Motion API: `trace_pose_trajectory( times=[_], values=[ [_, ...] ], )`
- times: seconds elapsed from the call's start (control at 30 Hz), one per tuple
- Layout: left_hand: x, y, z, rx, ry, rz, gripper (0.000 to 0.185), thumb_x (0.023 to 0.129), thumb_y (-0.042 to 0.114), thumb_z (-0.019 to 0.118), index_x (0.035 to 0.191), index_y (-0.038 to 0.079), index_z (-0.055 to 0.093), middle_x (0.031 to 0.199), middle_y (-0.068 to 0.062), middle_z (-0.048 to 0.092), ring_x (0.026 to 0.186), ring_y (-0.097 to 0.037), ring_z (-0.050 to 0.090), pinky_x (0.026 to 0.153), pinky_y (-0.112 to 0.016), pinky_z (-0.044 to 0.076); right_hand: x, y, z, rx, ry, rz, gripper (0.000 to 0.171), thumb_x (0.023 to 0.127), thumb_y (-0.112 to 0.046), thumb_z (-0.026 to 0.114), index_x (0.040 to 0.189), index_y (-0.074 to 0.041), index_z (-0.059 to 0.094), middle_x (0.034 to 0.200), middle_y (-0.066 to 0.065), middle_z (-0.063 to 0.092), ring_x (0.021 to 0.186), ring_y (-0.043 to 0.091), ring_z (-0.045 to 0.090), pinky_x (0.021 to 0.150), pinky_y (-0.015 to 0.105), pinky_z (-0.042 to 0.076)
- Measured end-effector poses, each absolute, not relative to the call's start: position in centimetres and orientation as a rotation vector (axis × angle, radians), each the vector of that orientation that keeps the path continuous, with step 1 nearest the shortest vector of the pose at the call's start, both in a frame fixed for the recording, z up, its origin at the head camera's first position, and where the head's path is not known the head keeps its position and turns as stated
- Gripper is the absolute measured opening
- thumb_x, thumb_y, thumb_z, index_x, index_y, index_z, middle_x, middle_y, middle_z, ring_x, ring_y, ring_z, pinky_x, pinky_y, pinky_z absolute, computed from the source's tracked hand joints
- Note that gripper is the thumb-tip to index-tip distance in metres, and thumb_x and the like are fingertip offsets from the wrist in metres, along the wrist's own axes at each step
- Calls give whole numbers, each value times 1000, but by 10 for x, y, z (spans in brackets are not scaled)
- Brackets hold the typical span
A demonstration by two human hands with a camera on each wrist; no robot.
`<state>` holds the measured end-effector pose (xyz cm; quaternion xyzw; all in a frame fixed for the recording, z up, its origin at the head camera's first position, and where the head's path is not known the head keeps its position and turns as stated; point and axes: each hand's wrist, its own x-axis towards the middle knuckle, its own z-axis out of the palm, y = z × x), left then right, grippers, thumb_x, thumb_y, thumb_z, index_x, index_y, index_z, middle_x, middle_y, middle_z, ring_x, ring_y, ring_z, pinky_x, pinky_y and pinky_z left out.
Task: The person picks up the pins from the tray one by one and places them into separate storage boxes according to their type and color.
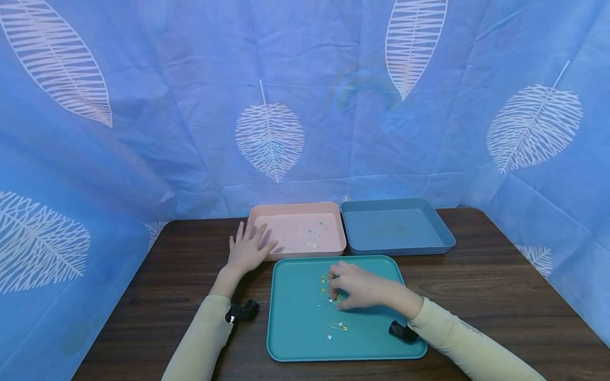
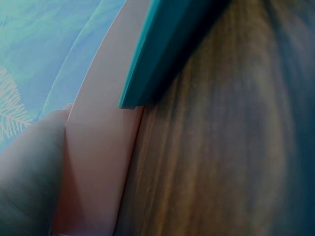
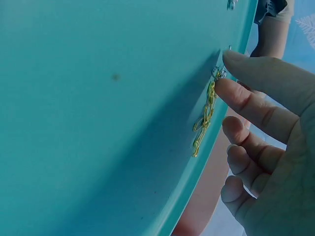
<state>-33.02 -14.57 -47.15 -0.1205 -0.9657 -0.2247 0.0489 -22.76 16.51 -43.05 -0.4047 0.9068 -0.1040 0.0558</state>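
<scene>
We are at the picking step: our right hand (image 1: 355, 291) pinches at the safety pins (image 3: 204, 118) on the teal tray (image 1: 295, 338), left hand (image 1: 248, 248) released beside the pink tray (image 1: 286, 209), so next calls for a clean single-pin lift.

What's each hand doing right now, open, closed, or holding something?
Left hand: open, fingers spread, resting by the pink tray.
Right hand: fingertips on the yellow pins in the teal tray; grip cannot be told.

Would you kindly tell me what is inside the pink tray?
Three silver safety pins lie inside the pink tray. The left hand rests over its left edge, hiding that corner.
</scene>
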Motion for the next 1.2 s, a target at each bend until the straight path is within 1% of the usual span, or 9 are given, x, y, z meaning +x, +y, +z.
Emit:
trace_pose_trajectory(
  times=[0.23,0.53,0.67,0.87,1.03,1.2],
  values=[
    [-330,-146,-472,-373,-2931,-691,75,93,66,44,154,25,31,164,-18,10,151,-43,4,109,-75,9,-226,163,-430,-1263,2769,-312,16,78,-23,80,75,-25,65,93,-11,50,85,7,38,75,24,39],
    [-331,-146,-473,-368,-2929,-696,75,93,67,44,153,25,32,164,-18,10,151,-43,3,109,-76,8,-227,160,-431,-1242,2800,-285,24,79,-15,76,66,-26,58,88,-11,48,82,7,36,74,23,36],
    [-331,-146,-474,-367,-2937,-684,75,92,67,44,154,25,31,164,-17,9,151,-42,2,109,-76,9,-228,159,-431,-1235,2811,-253,24,80,-16,74,65,-27,58,87,-12,47,82,6,36,75,22,35],
    [-331,-146,-474,-361,-2947,-672,75,93,67,43,154,26,31,164,-17,9,151,-42,2,110,-75,9,-230,158,-431,-1289,2830,-253,24,83,-16,73,66,-25,60,86,-10,47,80,7,35,72,23,35],
    [-330,-145,-473,-358,-2949,-667,75,93,66,44,154,25,31,164,-18,9,151,-43,3,110,-75,9,-233,158,-430,-1330,2859,-265,21,81,-15,75,67,-24,62,86,-9,48,78,7,34,70,22,32],
    [-330,-145,-471,-361,-2949,-676,75,93,66,44,154,25,31,164,-18,9,151,-43,3,110,-75,9,-237,158,-426,-1352,2892,-276,18,81,-17,76,69,-24,64,87,-8,49,80,9,37,72,24,34]
  ],
)
